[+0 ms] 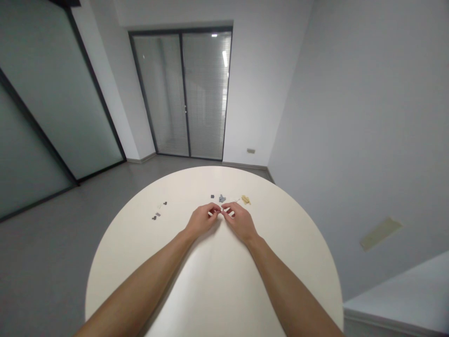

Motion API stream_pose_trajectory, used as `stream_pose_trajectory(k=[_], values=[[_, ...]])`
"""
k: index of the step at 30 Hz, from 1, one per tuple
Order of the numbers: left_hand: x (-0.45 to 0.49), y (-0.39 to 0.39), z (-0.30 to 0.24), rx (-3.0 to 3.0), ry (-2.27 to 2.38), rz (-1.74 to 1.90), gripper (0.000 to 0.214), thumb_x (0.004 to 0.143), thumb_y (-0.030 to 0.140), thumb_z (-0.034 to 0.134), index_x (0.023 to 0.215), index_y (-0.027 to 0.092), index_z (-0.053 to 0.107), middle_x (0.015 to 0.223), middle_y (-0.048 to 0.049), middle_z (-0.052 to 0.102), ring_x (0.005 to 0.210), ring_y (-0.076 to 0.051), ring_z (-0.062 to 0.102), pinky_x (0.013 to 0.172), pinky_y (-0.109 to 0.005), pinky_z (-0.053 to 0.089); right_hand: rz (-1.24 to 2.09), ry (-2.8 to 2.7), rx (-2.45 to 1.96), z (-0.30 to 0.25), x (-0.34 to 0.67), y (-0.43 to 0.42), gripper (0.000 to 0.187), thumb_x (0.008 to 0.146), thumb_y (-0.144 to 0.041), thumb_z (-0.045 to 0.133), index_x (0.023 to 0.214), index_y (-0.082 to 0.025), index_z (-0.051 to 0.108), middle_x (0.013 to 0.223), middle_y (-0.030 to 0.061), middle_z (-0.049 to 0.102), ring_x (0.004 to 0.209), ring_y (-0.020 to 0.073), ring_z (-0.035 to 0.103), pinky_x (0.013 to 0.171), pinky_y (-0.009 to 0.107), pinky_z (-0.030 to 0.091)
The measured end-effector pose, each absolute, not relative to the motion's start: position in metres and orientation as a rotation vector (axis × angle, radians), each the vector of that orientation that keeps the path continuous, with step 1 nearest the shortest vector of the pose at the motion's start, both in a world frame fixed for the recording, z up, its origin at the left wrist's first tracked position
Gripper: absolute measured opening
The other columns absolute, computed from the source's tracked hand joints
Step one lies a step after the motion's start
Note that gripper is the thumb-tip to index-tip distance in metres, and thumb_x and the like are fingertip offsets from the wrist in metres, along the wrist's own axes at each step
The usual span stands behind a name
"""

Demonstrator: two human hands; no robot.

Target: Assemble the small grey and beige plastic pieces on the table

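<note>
Left hand (202,218) and right hand (242,221) face each other over the middle of the worktop (210,290), low, fingertips nearly meeting. On each, thumb and index finger curve toward one another in a pinching posture; cannot tell whether either is closed on anything. Pale speck (221,209) where the tips meet, too small to identify. Both forearms bare, running back to the near edge.

Just beyond the fingertips: a small cluster of blue-grey pieces (222,199), the nearest loose parts to both hands. Just left of it, a single dark piece (212,196), apart from the cluster. On the right hand's side, a thin pale sliver (237,201), then a heap of yellow pieces (246,200), several touching or overlapping.

Well off to the left, a loose scatter: one dark bit (165,203) farther out, a greyish chip (158,214) nearer, and a second dark bit (154,218) just beside the chip. Shapes too small to read.

Worktop round, white, smooth. Past its far edge: grey floor (105,199), framed glass doors (205,98) with blinds, white walls. Frosted panels (52,84) at left.
</note>
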State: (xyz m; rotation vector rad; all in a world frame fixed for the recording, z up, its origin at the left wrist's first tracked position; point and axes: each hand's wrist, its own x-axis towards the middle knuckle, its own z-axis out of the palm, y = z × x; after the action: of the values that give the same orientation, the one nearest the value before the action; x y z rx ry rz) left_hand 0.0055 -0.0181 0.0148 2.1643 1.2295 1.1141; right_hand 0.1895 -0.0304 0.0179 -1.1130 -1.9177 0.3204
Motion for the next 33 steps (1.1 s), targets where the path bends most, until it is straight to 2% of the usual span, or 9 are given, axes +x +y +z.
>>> stream_pose_trajectory(k=[6,20,33], values=[[0.0069,-0.0196,0.0152,2.132,1.224,1.098,0.021,0.088,0.036,0.056,0.097,0.022,0.069,0.088,-0.0018,0.072,0.077,-0.015,0.065,0.067,-0.024,0.052,0.303,-1.971,-1.076,0.0190,0.1883,-0.0316,0.018,0.089,-0.023,0.058,0.105,-0.026,0.066,0.100,0.0005,0.068,0.084,0.0144,0.063,0.076,0.028,0.049],[0.0050,-0.0197,0.0163,2.154,1.227,1.098,0.023,0.093,0.035,0.050,0.101,0.023,0.067,0.095,-0.0025,0.073,0.080,-0.015,0.065,0.073,-0.026,0.051,0.291,-1.921,-1.149,0.0236,0.1875,-0.0349,0.014,0.092,-0.031,0.057,0.100,-0.024,0.066,0.098,0.0015,0.070,0.083,0.0152,0.064,0.075,0.028,0.049],[0.0069,-0.0226,0.0191,2.132,1.210,1.123,0.025,0.091,0.040,0.053,0.097,0.022,0.069,0.089,-0.0025,0.072,0.077,-0.015,0.065,0.068,-0.024,0.052,0.276,-1.947,-1.180,0.0227,0.1874,-0.0346,0.011,0.091,-0.029,0.057,0.097,-0.024,0.065,0.094,0.0013,0.070,0.084,0.0161,0.064,0.075,0.028,0.048]])
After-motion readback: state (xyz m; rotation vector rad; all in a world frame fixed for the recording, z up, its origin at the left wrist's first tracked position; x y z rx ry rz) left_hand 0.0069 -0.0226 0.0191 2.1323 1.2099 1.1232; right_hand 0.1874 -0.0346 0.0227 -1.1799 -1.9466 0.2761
